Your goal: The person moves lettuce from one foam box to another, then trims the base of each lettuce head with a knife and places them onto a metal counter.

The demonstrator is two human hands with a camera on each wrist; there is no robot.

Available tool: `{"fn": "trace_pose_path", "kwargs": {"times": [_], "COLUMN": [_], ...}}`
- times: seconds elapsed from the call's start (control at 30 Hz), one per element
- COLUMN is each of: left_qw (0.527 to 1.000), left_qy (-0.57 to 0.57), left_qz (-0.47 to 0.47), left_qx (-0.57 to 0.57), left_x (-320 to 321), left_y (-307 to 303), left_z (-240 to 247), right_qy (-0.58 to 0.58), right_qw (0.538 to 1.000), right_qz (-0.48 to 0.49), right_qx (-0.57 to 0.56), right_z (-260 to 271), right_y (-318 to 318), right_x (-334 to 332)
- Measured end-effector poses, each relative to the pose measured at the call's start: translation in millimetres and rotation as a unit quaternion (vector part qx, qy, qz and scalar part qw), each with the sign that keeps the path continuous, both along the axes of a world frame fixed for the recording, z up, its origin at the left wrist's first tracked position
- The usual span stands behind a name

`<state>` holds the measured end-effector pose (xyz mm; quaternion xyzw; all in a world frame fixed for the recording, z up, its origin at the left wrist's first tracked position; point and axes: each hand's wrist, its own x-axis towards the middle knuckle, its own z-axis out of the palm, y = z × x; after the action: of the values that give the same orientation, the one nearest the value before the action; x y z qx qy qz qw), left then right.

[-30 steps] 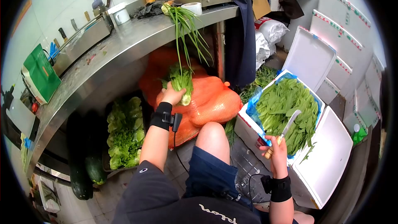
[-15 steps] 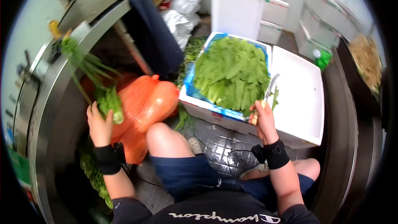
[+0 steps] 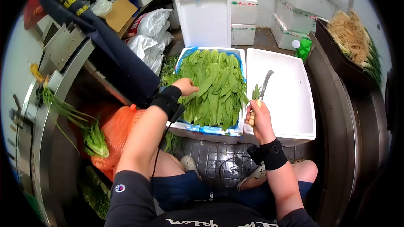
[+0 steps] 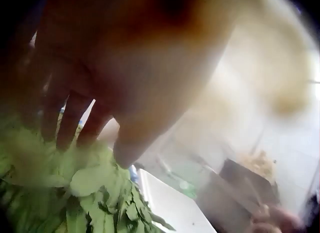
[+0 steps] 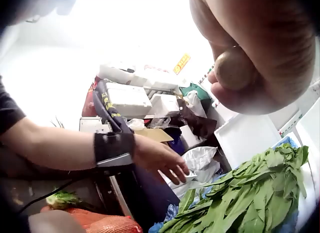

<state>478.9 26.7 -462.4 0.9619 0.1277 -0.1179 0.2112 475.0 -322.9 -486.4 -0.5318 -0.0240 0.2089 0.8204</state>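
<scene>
Long green leaves (image 3: 214, 88) fill a white foam box lined with blue plastic. Over their left side is my left hand (image 3: 185, 87), fingers loosely extended and nothing in them; the left wrist view has the same hand (image 4: 120, 92) just above the leaves (image 4: 95, 193), contact unclear. My right hand (image 3: 260, 120) grips the wooden handle of a curved knife (image 3: 266, 85), blade upward, above the box's open lid (image 3: 286, 96). In the right wrist view the handle's end (image 5: 234, 68) shows inside the curled fingers. A leafy bunch with a pale base (image 3: 96, 143) lies on the orange net sack (image 3: 120, 128).
White foam boxes (image 3: 243, 10) stand at the back. A steel counter (image 3: 38, 143) runs along the left, spring onions (image 3: 63, 108) hanging off its edge. At the right is a dark crate of rooted greens (image 3: 349, 33). Silvery bags (image 3: 147, 44) lie beyond the dark cloth.
My left hand has let go of the leafy bunch, left on the orange sack, and moved right over the leaf box. The head view has turned right. The knife stays in my right hand.
</scene>
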Motion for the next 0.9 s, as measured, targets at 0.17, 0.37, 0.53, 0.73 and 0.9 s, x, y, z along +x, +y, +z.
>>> {"fn": "trace_pose_path", "kwargs": {"times": [0.17,0.37,0.53,0.73,0.9], "left_qw": [0.995,0.980,0.976,0.930,0.919], "left_qy": [0.006,0.074,0.084,-0.064,-0.203], "left_qz": [0.090,0.184,0.174,0.260,0.270], "left_qx": [-0.052,-0.029,-0.105,-0.252,-0.202], "left_x": [117.4,196.6,226.8,193.6,142.3], "left_y": [14.7,11.6,32.0,19.0,16.3], "left_z": [-53.4,-109.3,-158.5,-115.4,-43.6], "right_qy": [-0.010,0.047,0.075,0.024,0.004], "right_qw": [0.995,0.990,0.989,0.992,0.993], "right_qz": [0.059,0.060,0.069,0.071,0.059], "right_qx": [-0.082,-0.122,-0.103,-0.106,-0.099], "right_z": [-0.7,-30.6,-37.3,-33.9,-23.9], "right_y": [-31.5,-76.2,-69.9,-75.0,-77.7], "right_x": [13.1,35.8,41.3,41.9,38.5]}}
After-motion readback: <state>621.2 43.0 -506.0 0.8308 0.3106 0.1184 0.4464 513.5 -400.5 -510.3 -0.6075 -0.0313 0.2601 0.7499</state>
